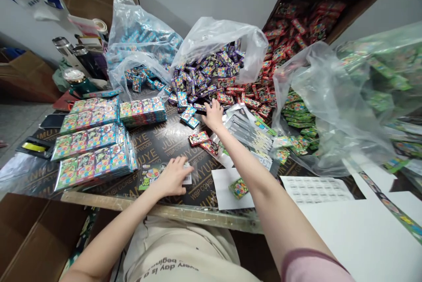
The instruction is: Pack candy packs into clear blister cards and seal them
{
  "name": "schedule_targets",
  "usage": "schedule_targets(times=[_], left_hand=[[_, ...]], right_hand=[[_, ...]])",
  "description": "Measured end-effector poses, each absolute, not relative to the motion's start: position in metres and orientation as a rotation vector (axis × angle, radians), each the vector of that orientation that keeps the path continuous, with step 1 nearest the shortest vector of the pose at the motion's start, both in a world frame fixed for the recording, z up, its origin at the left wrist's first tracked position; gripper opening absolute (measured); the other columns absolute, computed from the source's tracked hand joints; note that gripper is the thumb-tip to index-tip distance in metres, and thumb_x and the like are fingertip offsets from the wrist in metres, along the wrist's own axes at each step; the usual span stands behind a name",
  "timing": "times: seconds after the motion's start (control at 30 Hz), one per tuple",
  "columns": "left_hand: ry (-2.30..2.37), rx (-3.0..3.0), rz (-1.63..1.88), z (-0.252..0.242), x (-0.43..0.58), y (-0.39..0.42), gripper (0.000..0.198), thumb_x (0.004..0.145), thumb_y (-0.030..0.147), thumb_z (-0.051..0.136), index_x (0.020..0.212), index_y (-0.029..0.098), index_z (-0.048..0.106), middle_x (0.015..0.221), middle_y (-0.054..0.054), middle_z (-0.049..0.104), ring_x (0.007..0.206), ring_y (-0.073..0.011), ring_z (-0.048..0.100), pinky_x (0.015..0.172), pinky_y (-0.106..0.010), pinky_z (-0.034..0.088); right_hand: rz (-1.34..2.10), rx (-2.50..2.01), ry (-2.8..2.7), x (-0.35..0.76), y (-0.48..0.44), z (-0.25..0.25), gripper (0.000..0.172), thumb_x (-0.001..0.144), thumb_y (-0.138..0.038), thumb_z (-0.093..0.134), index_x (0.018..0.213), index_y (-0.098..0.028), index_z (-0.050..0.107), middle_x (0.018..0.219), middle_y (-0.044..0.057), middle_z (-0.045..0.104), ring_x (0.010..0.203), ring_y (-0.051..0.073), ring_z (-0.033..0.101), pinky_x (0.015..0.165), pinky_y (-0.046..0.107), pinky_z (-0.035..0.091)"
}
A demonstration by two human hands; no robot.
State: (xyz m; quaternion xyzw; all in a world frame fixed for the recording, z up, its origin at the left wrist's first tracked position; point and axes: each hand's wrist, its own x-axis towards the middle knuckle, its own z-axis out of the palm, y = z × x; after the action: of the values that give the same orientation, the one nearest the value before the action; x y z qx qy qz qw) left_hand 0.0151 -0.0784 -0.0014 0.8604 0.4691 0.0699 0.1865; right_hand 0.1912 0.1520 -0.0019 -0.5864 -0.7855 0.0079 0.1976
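My left hand (174,177) lies near the table's front edge with its fingers spread, over the end of a flat printed packet (147,178). Farther out, my right hand (213,117) reaches to the edge of a heap of small purple boxes (211,69), fingers apart. A purple box (199,107) lies by its fingertips; whether they touch is unclear. Left of that hand are small blue boxes (189,115). Closer to me are a red box (198,138) and a darker red one (211,146), partly hidden by other packaging.
Stacks of wrapped multi-colour packs (89,137) stand at left. Behind are open plastic bags (217,31) of small boxes and a carton (359,14) spilling red ones. A green box (238,188) rests on white paper (227,200). Printed sheets (313,189) lie at right.
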Motion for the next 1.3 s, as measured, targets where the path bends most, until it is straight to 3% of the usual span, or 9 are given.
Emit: schedule_targets(times=[0.17, 0.33, 0.67, 0.77, 0.87, 0.97, 1.1, 1.2, 1.3], left_hand=[[1.382, 2.201, 0.432, -0.004, 0.001, -0.074, 0.071, 0.061, 0.033, 0.079, 0.126, 0.023, 0.054, 0.134, -0.015, 0.047, 0.123, -0.033, 0.044, 0.103, -0.052, 0.033], [1.56, 1.676, 1.005, 0.0, -0.003, -0.058, 0.027, 0.078, 0.029, 0.064, 0.103, 0.018, 0.066, 0.106, -0.01, 0.065, 0.101, -0.0233, 0.06, 0.092, -0.04, 0.045], [1.196, 1.365, 0.98, 0.032, 0.028, -0.096, 0.023, 0.074, 0.034, 0.071, 0.091, 0.018, 0.072, 0.101, -0.008, 0.071, 0.097, -0.0208, 0.064, 0.091, -0.033, 0.046], [1.308, 0.97, 1.114, 0.034, 0.002, -0.08, 0.033, 0.073, 0.042, 0.07, 0.094, 0.016, 0.07, 0.094, -0.008, 0.071, 0.09, -0.0194, 0.064, 0.084, -0.031, 0.048], [1.175, 0.662, 1.093, 0.032, -0.002, -0.065, 0.046, 0.074, 0.055, 0.062, 0.097, 0.016, 0.068, 0.092, -0.009, 0.07, 0.084, -0.0184, 0.065, 0.074, -0.03, 0.05], [1.112, 0.689, 0.907, 0.031, 0.016, -0.062, 0.04, 0.064, 0.05, 0.071, 0.077, 0.012, 0.069, 0.069, -0.004, 0.065, 0.061, -0.0126, 0.058, 0.057, -0.022, 0.044], [1.262, 0.806, 0.942, 0.03, 0.035, -0.069, 0.034, 0.054, 0.041, 0.078, 0.054, 0.012, 0.06, 0.05, 0.003, 0.052, 0.045, -0.0059, 0.041, 0.046, -0.019, 0.031], [1.309, 0.753, 1.027, 0.026, 0.034, -0.074, 0.038, 0.057, 0.047, 0.076, 0.058, 0.012, 0.062, 0.049, 0.004, 0.051, 0.045, -0.0061, 0.04, 0.046, -0.02, 0.032], [1.265, 0.833, 0.974, 0.021, 0.027, -0.08, 0.042, 0.062, 0.053, 0.072, 0.067, 0.011, 0.066, 0.055, 0.001, 0.055, 0.049, -0.0084, 0.045, 0.051, -0.021, 0.037]], right_hand=[[-0.118, -1.652, -2.243, 0.196, 0.171, -0.006, 0.031, 0.089, -0.014, 0.037, 0.1, -0.014, 0.066, 0.125, 0.017, 0.058, 0.119, 0.03, 0.044, 0.096, 0.048, 0.029], [-0.128, -1.479, -2.337, 0.209, 0.15, 0.007, 0.032, 0.088, -0.022, 0.044, 0.117, -0.014, 0.056, 0.122, 0.017, 0.059, 0.11, 0.03, 0.047, 0.087, 0.041, 0.034], [0.165, -1.54, -2.209, 0.194, 0.179, 0.01, 0.034, 0.086, -0.01, 0.037, 0.109, -0.013, 0.061, 0.103, 0.016, 0.068, 0.1, 0.027, 0.056, 0.091, 0.043, 0.035], [0.526, -1.277, -2.075, 0.201, 0.148, 0.027, 0.034, 0.091, -0.022, 0.037, 0.112, -0.016, 0.062, 0.111, 0.011, 0.066, 0.098, 0.023, 0.058, 0.084, 0.035, 0.042], [1.264, -0.834, -2.066, 0.207, 0.091, 0.044, 0.034, 0.086, -0.042, 0.052, 0.106, -0.019, 0.067, 0.089, 0.004, 0.068, 0.077, 0.018, 0.059, 0.071, 0.029, 0.045], [1.591, -0.666, -2.135, 0.209, 0.036, 0.051, 0.046, 0.082, -0.045, 0.06, 0.121, -0.021, 0.06, 0.077, 0.0, 0.063, 0.065, 0.014, 0.055, 0.062, 0.027, 0.045], [1.202, -0.823, -2.086, 0.213, -0.007, 0.046, 0.059, 0.079, -0.043, 0.065, 0.133, -0.025, 0.047, 0.108, 0.007, 0.062, 0.093, 0.021, 0.059, 0.082, 0.036, 0.049], [0.858, -0.85, -2.148, 0.213, -0.028, 0.038, 0.084, 0.066, -0.045, 0.077, 0.138, -0.026, 0.039, 0.137, 0.012, 0.046, 0.124, 0.03, 0.045, 0.103, 0.047, 0.037], [0.686, -0.856, -2.194, 0.213, -0.044, 0.028, 0.077, 0.068, -0.038, 0.074, 0.137, -0.028, 0.04, 0.132, 0.011, 0.05, 0.123, 0.03, 0.045, 0.104, 0.049, 0.035]])
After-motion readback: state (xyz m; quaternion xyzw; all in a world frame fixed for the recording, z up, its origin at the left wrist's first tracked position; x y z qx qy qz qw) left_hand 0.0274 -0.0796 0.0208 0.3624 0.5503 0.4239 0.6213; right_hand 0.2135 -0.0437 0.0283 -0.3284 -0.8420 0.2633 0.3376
